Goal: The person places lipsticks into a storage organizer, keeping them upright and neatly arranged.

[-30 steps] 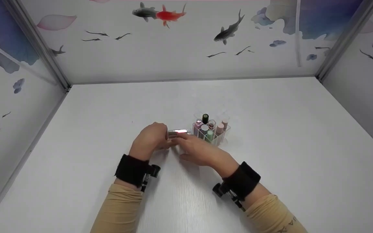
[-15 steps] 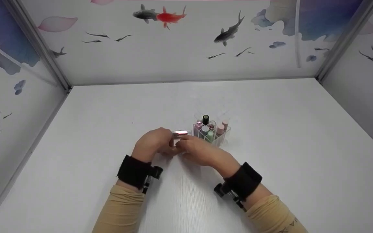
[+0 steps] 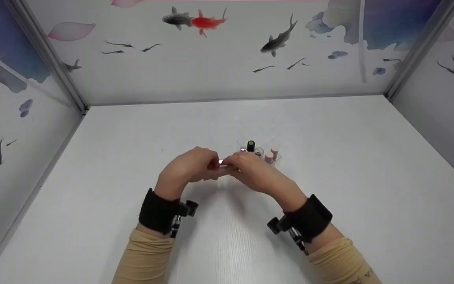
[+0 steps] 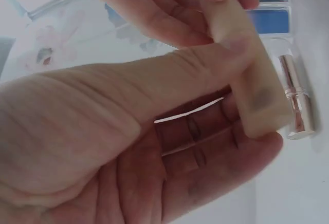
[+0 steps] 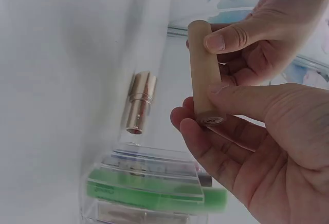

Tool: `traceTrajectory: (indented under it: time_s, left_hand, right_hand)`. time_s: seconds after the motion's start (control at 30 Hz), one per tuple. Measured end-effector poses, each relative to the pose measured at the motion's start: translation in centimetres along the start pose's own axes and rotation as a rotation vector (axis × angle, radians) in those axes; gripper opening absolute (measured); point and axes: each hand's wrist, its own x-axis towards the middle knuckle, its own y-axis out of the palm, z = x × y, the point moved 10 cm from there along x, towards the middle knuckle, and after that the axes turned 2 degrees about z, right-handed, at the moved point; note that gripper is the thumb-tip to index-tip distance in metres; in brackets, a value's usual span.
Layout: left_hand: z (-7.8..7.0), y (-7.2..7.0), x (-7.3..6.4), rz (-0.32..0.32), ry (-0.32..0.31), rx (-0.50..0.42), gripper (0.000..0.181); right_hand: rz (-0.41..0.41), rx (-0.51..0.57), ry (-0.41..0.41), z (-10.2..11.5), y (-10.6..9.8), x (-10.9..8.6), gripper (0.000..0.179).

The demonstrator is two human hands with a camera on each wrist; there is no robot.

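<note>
Both hands hold one slim beige lipstick tube [image 5: 204, 67] between them, raised over the table just in front of a clear organizer. My left hand [image 3: 189, 165] pinches one end, its thumb laid along the tube in the left wrist view. At the other end, my right hand [image 3: 256, 171] grips with thumb and fingers near the labelled base, as the right wrist view shows. A shiny gold lipstick [image 5: 139, 103] lies on the table beyond the hands, mostly hidden behind them in the head view.
The clear organizer [image 5: 154, 152] holds several upright cosmetic tubes, among them a green tube [image 5: 118, 188], a black-capped one [image 3: 251, 146] and pink-capped ones [image 3: 268, 157]. White panels printed with fish [image 3: 278, 39] enclose the white table [image 3: 132, 130] at the back and sides.
Both hands have come up from lower near the tabletop and shifted slightly right. They now cover the gold lipstick and the organizer's left front, which showed before.
</note>
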Motion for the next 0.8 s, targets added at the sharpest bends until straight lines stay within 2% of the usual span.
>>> traceTrajectory:
  time_s: [0.13, 0.37, 0.47, 0.63, 0.8]
  left_hand:
    - [-0.9, -0.5, -0.3, -0.046, 0.057, -0.067, 0.024]
    - [-2.2, -1.6, -0.4, -0.116, 0.136, -0.072, 0.017]
    - [-2.7, -2.1, -0.3, -0.161, 0.173, -0.114, 0.018]
    - [-3.9, -3.3, -0.1, -0.307, 0.258, -0.173, 0.021]
    - [-5.6, -4.0, -0.1, -0.492, 0.321, -0.135, 0.027]
  right_hand:
    - [-0.029, 0.031, 0.003, -0.4, -1.4, -0.7, 0.019]
    - [-0.081, 0.097, 0.001, -1.2, -3.7, -1.6, 0.022]
    - [-0.130, 0.152, 0.005, -1.8, -5.0, -2.0, 0.023]
    - [-0.260, 0.240, 0.035, -2.9, -7.6, -2.8, 0.023]
    - [-0.394, 0.271, 0.103, -4.0, -9.8, -3.8, 0.026]
